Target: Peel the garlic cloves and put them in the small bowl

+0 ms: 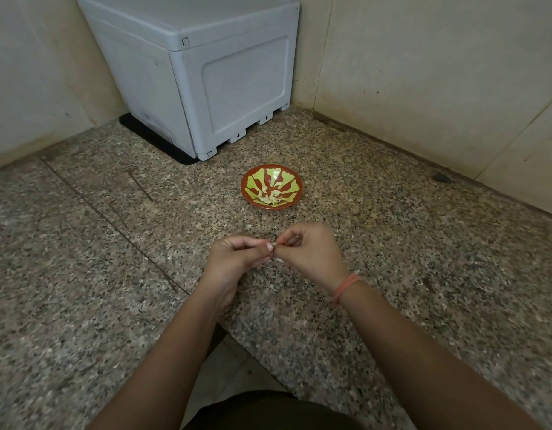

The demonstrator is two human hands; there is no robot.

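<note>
Pinching a clove (273, 246) just short of the bowl (299, 193), left hand (234, 259) and right hand (312, 252) fingertips clamped on it, likely to strip skin; peeled cloves (270, 195) inside.

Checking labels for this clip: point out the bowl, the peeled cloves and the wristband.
Bowl (291, 184): head view, bare inner wall on its right side.
Peeled cloves (270, 196): head view, middle of the pile in the bowl.
Wristband (346, 288): head view, band across the right wrist.
</note>
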